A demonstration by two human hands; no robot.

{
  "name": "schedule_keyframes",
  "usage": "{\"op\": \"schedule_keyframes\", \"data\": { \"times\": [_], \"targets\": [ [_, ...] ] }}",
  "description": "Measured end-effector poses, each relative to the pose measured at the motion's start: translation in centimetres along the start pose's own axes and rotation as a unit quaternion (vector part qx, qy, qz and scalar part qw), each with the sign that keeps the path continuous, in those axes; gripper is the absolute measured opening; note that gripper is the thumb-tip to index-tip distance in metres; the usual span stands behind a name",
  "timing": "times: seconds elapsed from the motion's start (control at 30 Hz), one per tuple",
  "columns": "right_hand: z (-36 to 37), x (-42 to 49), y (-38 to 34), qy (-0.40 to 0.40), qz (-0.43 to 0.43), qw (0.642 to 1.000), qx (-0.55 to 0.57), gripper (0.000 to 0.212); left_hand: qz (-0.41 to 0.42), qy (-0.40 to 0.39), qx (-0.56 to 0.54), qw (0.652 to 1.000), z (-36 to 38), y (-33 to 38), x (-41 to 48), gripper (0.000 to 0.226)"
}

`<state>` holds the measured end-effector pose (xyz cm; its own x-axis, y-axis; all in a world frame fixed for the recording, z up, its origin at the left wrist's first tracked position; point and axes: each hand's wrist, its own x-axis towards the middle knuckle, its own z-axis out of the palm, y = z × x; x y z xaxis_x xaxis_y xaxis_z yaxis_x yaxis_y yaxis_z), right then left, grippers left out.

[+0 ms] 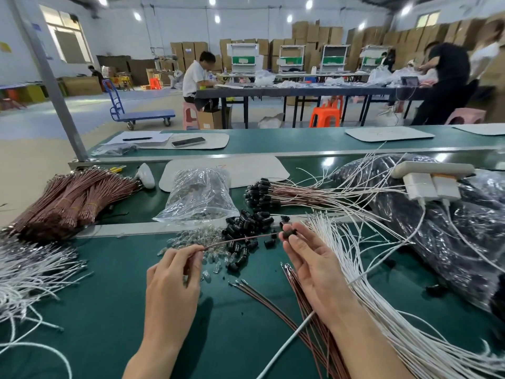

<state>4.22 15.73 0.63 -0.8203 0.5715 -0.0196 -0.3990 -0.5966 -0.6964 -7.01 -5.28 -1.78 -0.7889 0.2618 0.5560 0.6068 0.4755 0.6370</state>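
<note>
Brown wire stretches just above the pile of black caps on the green table. Left of the pile, the left hand pinches one end between thumb and forefinger. Right of the pile, the right hand pinches a single black cap at the wire's other end, its remaining fingers loosely extended.

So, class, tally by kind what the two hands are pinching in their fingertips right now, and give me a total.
Brown wire: 1, pinched by the left hand
Black cap: 1, pinched by the right hand
Total: 2
</note>
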Motion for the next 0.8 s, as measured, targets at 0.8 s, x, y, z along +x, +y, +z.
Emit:
{"op": "schedule_keyframes", "data": {
  "times": [0.8],
  "targets": [
    [0.6,-1.5,3.2,-0.092,-0.185,0.805,-0.557,0.041,0.043,-0.119,-0.061,0.990,1.2,2.0,-1.1,0.021]
  ]
}}
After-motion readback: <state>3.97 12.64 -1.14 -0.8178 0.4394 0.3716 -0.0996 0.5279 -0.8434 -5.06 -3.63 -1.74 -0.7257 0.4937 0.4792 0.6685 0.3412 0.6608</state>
